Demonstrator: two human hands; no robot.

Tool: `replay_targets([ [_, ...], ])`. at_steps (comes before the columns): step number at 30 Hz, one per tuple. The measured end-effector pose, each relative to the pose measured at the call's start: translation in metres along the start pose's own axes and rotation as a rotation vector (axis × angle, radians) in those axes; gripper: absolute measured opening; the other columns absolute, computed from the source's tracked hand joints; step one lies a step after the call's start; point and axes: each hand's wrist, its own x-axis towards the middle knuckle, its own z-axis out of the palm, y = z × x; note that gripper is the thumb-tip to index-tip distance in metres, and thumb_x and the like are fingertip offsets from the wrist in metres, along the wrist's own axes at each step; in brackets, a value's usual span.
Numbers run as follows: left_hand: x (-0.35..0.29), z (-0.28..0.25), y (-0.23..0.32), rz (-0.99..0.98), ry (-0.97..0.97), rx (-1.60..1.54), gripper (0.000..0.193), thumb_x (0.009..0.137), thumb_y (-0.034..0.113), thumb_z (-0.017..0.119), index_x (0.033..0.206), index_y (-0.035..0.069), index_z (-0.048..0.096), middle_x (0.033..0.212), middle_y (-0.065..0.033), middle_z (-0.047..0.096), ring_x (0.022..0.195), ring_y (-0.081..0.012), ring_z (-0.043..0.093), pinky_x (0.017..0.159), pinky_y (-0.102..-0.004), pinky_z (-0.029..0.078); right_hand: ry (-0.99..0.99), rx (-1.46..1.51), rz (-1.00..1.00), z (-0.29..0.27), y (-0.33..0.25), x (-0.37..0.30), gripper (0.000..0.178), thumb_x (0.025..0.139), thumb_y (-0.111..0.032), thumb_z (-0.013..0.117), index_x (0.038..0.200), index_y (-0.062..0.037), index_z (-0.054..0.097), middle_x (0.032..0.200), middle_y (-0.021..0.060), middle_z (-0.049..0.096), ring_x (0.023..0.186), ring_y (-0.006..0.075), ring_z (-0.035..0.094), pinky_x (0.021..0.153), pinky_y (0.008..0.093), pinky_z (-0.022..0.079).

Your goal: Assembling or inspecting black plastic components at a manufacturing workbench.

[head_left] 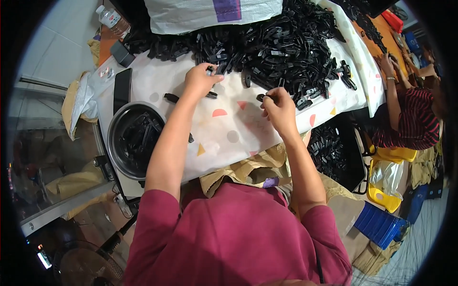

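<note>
A big heap of small black plastic parts (291, 47) covers the far side of a table with a white patterned cloth (229, 124). At the near edge of the heap, my left hand (198, 82) has its fingers curled round a black part, mostly hidden by the hand. My right hand (280, 110), lower and to the right, pinches a slim black plastic part (261, 97) between thumb and fingers. A few loose black parts (171, 97) lie on the cloth by my left forearm. Left of that arm, a round metal bowl (112, 151) holds more black parts.
A white sack (214, 16) rests behind the heap. On the left are a phone (122, 89), a black box (122, 53) and a plastic bottle (113, 21). A black crate (350, 159) of parts stands at right, near a blue crate (379, 224). Another person (410, 117) works at far right.
</note>
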Motion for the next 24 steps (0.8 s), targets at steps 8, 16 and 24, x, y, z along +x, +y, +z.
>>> replay_targets([
  [8,-0.079,-0.016,0.069,0.188,-0.119,-1.059,0.009,0.078,0.003,0.062,0.085,0.002,0.056,0.072,-0.0033,0.059,0.058,-0.0064,0.051,0.049,-0.0183,0.04,0.032,0.88,-0.336,0.026,-0.043,-0.047,0.018,0.08,0.0,0.06,0.097,0.0058,0.059,0.1,0.0113,0.056,0.07,0.019,0.061,0.062,0.0274,0.055],
  [16,-0.091,-0.008,0.069,0.372,-0.091,-1.283,0.013,0.081,0.002,0.061,0.087,0.001,0.05,0.096,-0.0117,0.063,0.067,-0.0073,0.056,0.055,-0.02,0.047,0.039,0.956,-0.548,0.025,-0.05,-0.067,0.013,0.079,0.001,0.061,0.091,0.003,0.057,0.094,0.0088,0.052,0.069,0.0221,0.062,0.061,0.0293,0.056],
  [24,-0.099,-0.025,0.076,0.782,-0.032,-0.961,0.022,0.074,0.0,0.065,0.093,-0.001,0.053,0.1,-0.0154,0.062,0.082,-0.0168,0.062,0.065,-0.0253,0.051,0.138,0.691,-0.73,0.026,-0.045,-0.073,0.014,0.075,0.006,0.064,0.088,0.0046,0.058,0.091,0.0083,0.048,0.072,0.0151,0.058,0.065,0.0241,0.052],
])
